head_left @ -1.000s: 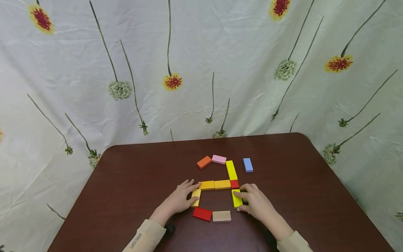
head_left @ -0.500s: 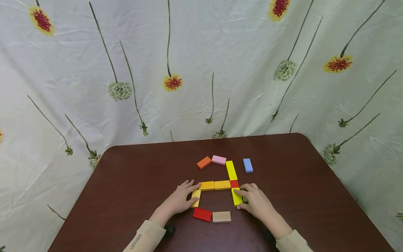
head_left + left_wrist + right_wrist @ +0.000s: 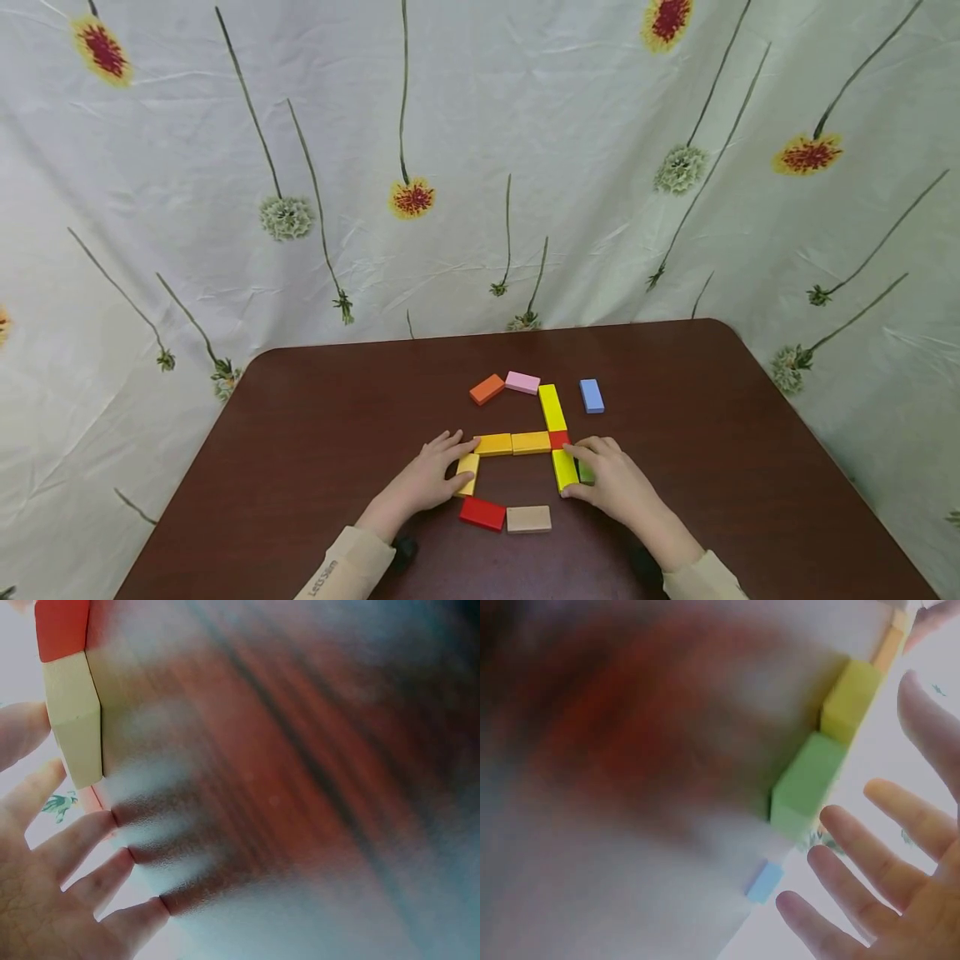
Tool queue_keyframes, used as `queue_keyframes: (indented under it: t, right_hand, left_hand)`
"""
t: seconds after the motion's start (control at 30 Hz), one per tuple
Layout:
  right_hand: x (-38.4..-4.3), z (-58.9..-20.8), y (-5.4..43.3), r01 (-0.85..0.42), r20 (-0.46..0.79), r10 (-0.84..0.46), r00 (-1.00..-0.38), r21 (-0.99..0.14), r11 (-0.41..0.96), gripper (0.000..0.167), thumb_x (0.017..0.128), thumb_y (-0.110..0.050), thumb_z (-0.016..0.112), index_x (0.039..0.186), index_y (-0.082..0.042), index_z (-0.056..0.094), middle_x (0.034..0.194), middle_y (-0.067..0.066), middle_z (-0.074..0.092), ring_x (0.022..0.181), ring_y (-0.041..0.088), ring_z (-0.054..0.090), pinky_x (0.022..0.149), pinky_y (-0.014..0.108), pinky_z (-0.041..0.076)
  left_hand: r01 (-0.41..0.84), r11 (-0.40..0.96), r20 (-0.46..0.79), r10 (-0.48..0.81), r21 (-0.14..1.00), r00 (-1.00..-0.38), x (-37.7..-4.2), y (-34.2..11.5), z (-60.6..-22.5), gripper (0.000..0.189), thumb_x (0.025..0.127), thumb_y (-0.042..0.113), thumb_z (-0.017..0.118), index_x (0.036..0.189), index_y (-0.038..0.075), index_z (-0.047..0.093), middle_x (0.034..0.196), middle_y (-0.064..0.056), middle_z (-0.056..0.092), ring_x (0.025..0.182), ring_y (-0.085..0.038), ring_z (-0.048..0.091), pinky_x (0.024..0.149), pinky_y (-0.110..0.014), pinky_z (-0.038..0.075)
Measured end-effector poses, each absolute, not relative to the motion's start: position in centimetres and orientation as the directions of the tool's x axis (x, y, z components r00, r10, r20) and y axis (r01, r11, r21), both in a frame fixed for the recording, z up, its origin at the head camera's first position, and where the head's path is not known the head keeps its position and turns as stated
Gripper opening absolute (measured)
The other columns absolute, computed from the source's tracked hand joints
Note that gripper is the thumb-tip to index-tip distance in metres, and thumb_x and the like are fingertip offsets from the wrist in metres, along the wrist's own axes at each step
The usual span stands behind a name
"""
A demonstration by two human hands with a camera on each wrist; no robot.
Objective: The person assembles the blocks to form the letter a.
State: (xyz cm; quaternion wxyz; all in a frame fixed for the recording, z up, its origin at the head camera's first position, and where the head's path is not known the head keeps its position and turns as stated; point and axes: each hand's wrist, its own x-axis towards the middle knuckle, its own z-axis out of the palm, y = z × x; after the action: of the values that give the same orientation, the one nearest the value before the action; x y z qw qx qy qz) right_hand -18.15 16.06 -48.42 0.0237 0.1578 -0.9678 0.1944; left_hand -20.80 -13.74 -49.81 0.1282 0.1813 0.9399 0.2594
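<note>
Flat on the table, my left hand (image 3: 427, 475) spreads its fingers at the pale yellow block (image 3: 468, 468). Its thumb lies over that block, and its index fingertip reaches the corner by an orange block (image 3: 492, 445). Beside the bright yellow block (image 3: 564, 472) is my right hand (image 3: 611, 483), thumb near one end and index near the other. In the right wrist view, its fingers (image 3: 896, 862) are extended and apart from the blocks. A green block (image 3: 808, 784) sits against the yellow one, partly hidden by the right hand in the head view.
A second orange block (image 3: 531, 442), a small red block (image 3: 558, 440) and a long yellow block (image 3: 552, 408) continue the outline. Pink (image 3: 522, 382) and orange-red (image 3: 487, 389) blocks lie farther back, a blue one (image 3: 592, 396) at right. Red (image 3: 482, 513) and tan (image 3: 528, 519) blocks lie in front.
The bright yellow block has slid slightly away from the person, up to the small red block. My right index finger has come off its top. The left hand has stayed put.
</note>
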Motion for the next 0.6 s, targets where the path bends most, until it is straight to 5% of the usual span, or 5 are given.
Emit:
queue_keyframes:
  t: [0.27,0.6]
  right_hand:
    - [-21.5,-47.2,18.1,-0.175,0.087,-0.153,-0.984,-0.438,0.881,0.042,0.086,-0.027,0.076,0.121,-0.004,0.069,0.117,0.016,0.066,0.106,0.032,0.058,0.092,0.048,0.054]
    - [-26.0,-47.9,19.4,-0.035,0.053,-0.010,-0.999,-0.490,0.871,0.037,0.091,-0.018,0.071,0.119,0.005,0.065,0.115,0.023,0.065,0.092,0.031,0.060,0.091,0.049,0.055]
  left_hand:
    - [0.292,0.795,-0.131,0.418,0.532,-0.899,-20.7,-13.7,-49.5,0.054,0.094,0.026,0.066,0.144,0.014,0.051,0.153,-0.022,0.041,0.145,-0.045,0.030,0.114,-0.067,0.024]
    - [0.298,0.798,-0.131,0.421,0.524,-0.898,-20.7,-13.9,-49.9,0.054,0.095,0.028,0.064,0.146,0.017,0.050,0.154,-0.020,0.040,0.146,-0.044,0.029,0.114,-0.067,0.024]
